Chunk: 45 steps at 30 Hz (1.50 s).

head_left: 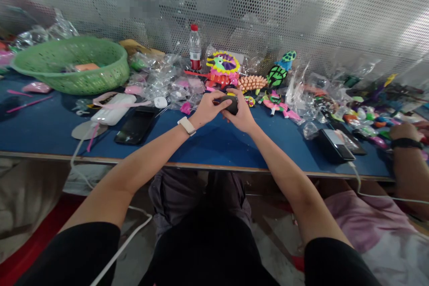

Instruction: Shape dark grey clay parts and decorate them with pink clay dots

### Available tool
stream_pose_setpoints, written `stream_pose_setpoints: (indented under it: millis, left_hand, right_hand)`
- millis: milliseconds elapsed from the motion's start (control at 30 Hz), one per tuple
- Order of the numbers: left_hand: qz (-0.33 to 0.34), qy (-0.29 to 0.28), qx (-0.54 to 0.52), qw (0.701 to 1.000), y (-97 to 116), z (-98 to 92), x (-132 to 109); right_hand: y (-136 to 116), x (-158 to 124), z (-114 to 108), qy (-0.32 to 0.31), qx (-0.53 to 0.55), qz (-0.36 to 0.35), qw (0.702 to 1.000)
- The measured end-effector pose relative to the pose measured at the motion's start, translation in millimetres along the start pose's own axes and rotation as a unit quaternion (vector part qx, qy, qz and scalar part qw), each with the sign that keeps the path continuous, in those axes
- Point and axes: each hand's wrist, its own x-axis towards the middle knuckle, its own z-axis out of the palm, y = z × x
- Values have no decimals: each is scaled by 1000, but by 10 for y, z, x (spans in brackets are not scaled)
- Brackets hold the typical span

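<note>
A dark, rounded lump of modelling clay with a bit of yellow at its top is held between my hands above the blue table. My left hand grips it from the left, thumb lying on its near face. From the other side, the fingers of my right hand curl round it. Just behind are colourful clay figures: a red creature with a purple-and-yellow frill, an orange spiky piece, a green-and-black turtle-like figure and a pink-and-green figure.
A green basket stands at the left, near a white power bank and a black phone. A red-capped bottle stands by the perforated metal wall. At the right are a black device, plastic-wrapped clay and another person's hand.
</note>
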Motion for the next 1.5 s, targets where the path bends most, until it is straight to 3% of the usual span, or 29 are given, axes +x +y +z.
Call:
stream_pose_setpoints:
  millis: [233,533,767,933,1067,1500]
  left_hand:
    - [-13,76,-57,995,-105,-10,10]
    - [2,114,-30,993,-131,-24,26]
    - [-4,102,-55,993,-185,-37,32]
    - [-6,106,-88,990,-250,-46,51]
    - [-11,77,-102,992,-261,-43,65]
    - [-8,27,-36,999,-172,-64,10]
  right_hand:
    - [102,94,-16,0,46,10,999]
    - [43,104,-25,100,64,-1,993]
    - [86,104,-69,88,48,-45,994]
    - [32,109,-85,103,51,-35,993]
    - [-27,117,-92,117,50,-25,992]
    - [-52,123,-133,141,48,-31,988]
